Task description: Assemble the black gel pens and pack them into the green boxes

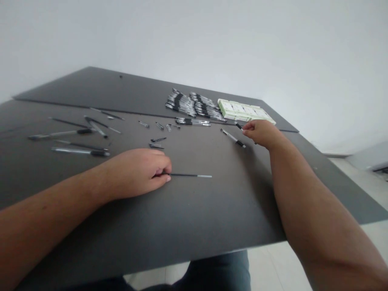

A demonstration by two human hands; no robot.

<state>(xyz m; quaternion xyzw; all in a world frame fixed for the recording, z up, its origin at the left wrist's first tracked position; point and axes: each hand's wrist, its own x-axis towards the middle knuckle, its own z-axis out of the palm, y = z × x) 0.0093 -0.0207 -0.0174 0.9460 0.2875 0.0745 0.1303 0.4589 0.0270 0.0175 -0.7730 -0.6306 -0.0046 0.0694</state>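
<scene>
My left hand (145,171) is closed on a pen refill (189,175), whose dark length and pale end stick out to the right just over the table. Farther right, my right hand (260,132) pinches a pen barrel (239,126) with a black grip; my fingers cover part of it. A second clear pen barrel (233,138) with a black grip lies on the table just left of that hand. Beyond my left hand are several small pen caps (157,140), lying loose.
Bundles of clear pens with black grips (182,103) lie at the back middle, with a short row of pens (193,121) before them. Pale green boxes (245,110) stand to their right. Loose barrels (80,151) and refills (72,123) are scattered at left. A seam crosses the dark table (194,218).
</scene>
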